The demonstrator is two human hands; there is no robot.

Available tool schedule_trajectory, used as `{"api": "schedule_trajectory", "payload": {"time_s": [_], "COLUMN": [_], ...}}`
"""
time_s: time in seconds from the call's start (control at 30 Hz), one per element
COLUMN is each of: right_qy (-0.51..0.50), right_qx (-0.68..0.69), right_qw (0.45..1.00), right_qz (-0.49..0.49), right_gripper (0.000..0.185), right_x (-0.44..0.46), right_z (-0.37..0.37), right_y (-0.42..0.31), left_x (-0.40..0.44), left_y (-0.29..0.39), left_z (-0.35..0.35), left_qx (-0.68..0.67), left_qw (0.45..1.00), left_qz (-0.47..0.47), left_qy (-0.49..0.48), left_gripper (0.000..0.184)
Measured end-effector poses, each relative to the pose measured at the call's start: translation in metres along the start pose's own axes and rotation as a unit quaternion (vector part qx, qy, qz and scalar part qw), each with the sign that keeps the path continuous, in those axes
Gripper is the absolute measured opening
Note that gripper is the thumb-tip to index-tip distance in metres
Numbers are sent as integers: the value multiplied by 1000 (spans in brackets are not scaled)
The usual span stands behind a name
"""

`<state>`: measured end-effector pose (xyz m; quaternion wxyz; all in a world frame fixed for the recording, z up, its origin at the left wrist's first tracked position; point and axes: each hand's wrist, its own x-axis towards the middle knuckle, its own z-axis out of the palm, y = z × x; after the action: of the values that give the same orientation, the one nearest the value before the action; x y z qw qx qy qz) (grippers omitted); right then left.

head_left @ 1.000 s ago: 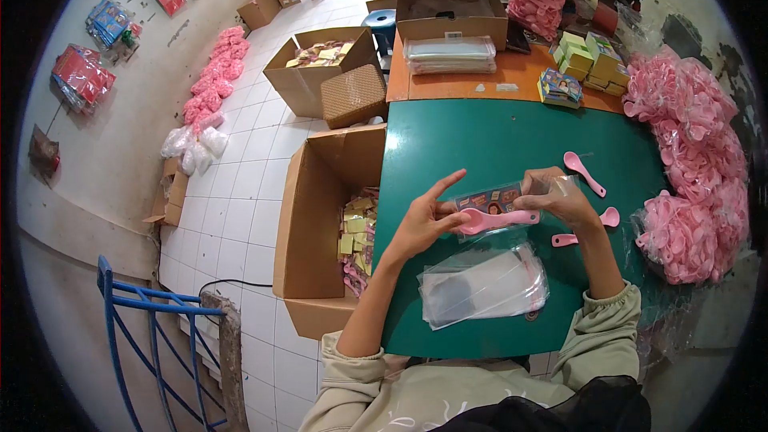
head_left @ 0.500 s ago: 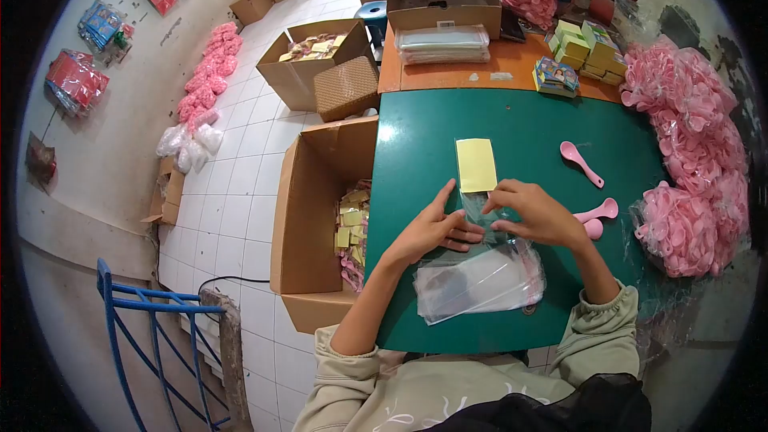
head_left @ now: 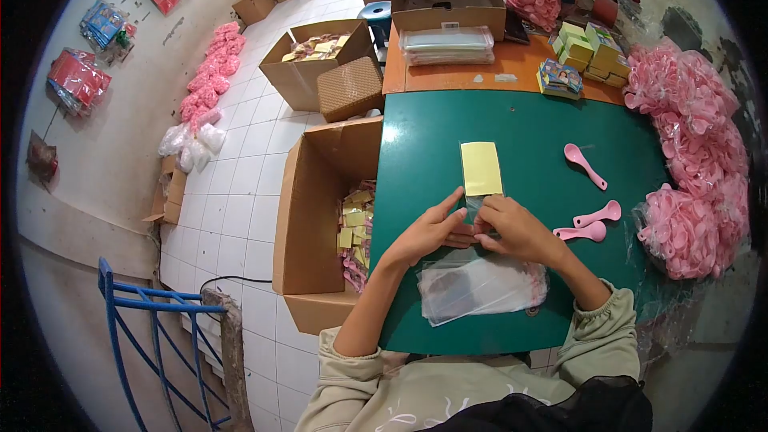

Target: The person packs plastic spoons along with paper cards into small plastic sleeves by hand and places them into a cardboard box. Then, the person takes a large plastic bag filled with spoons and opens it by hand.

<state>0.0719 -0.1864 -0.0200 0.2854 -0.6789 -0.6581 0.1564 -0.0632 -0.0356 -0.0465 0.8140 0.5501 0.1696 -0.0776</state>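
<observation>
A yellow card (head_left: 481, 168) lies in a narrow clear plastic bag (head_left: 474, 203) on the green table. At the bag's near end, my right hand (head_left: 512, 228) is closed, its fingertips pinching the film. My left hand (head_left: 428, 234) meets it there, thumb and fingers on the bag's edge and index finger stretched along its side. The exact grip is partly hidden. Just below my hands lies a fanned stack of clear plastic bags (head_left: 480, 288). To the right are three pink spoons: one spoon (head_left: 586, 166) farther up, another spoon (head_left: 598, 214) and a third spoon (head_left: 580, 232) close together.
Bagged pink spoons (head_left: 692, 228) pile along the table's right edge. Small boxes (head_left: 560, 78) and packs of plastic bags (head_left: 448, 46) stand on the orange surface behind. Left of the table, an open carton (head_left: 308, 216) holds yellow-carded packs. A blue metal rack (head_left: 152, 304) stands at lower left.
My right hand has moved slightly down and left, closing on the bag's near end beside my left hand. My left fingers have drawn closer together. The third spoon is now uncovered.
</observation>
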Motion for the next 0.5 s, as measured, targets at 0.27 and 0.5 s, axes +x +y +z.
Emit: {"api": "schedule_trajectory", "payload": {"time_s": [0.27,0.5], "right_qy": [38,18], "right_qx": [-61,267], "right_qw": [994,963], "right_qz": [-84,31], "right_gripper": [10,12], "right_x": [-2,-64], "right_z": [14,-92], "right_y": [-12,-2], "left_x": [9,5], "left_y": [-5,-3], "left_z": [12,10], "left_qx": [137,151], "left_qw": [980,979], "left_qz": [97,108], "left_qy": [111,90], "left_gripper": [55,40]}}
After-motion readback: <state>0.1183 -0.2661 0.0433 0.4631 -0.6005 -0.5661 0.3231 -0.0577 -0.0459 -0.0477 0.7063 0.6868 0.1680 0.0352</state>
